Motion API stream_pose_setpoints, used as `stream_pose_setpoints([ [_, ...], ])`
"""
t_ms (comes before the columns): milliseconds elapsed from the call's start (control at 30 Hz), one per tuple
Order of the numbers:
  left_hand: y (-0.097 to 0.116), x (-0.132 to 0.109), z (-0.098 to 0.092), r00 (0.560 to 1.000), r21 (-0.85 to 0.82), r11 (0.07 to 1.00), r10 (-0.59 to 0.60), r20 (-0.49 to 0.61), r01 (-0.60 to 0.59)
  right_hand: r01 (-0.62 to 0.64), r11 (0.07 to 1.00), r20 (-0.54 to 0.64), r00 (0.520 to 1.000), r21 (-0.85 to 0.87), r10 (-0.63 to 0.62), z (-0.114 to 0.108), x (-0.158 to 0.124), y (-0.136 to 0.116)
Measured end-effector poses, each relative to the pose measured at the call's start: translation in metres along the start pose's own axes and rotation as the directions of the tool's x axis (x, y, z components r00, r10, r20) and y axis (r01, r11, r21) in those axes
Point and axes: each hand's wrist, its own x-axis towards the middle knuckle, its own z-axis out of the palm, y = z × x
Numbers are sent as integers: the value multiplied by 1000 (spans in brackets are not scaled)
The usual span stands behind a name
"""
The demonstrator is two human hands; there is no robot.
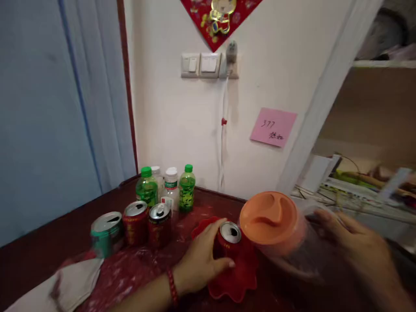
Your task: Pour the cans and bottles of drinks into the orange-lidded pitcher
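My left hand [201, 255] is wrapped round a red drink can [228, 242] that stands on a red scalloped dish [238, 281]. A red bead bracelet sits on that wrist. My right hand [354, 249] grips the handle side of a clear plastic jug with an orange lid [269, 219], which is tilted toward the can. The jug's body is blurred by motion.
Behind stand two more red cans [147, 223], a green can [105, 234], and several small bottles with green and white caps [169, 186]. A grey cloth [69, 284] lies at the front left. A wall with switches [199, 65] and a pink note [273, 127] is behind; a cluttered shelf [357, 186] is right.
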Motion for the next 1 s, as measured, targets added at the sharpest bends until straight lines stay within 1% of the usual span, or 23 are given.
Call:
stream_pose_setpoints([
  [100,3,1,0,1000,16,1000,-6,-1,6,-41,990,-38,998,133,47,10,8,13],
  [167,5,2,-1,1000,26,1000,-13,-1,13,-67,964,-62,994,259,85,19,11,21],
  [300,8,5,-1,1000,24,1000,-6,2,6,-69,855,-113,983,513,148,41,12,32],
  [433,3,8,-1,1000,-16,1000,-26,18,26,-36,756,-148,973,654,175,58,12,47],
  [633,1,9,-1,1000,-23,1000,-15,0,15,-31,671,-113,979,740,171,79,11,81],
  [767,2,10,-1,1000,-28,999,-16,-5,16,-34,631,-77,986,775,148,87,10,97],
  [867,1,10,0,1000,-28,1000,-7,-19,6,-18,635,-76,990,772,120,88,10,103],
  [933,0,10,-1,999,-12,1000,-18,-27,17,6,661,-98,990,750,102,87,11,105],
  [1000,-1,10,-1,999,4,1000,-18,-38,18,47,699,-146,986,713,82,85,12,104],
])
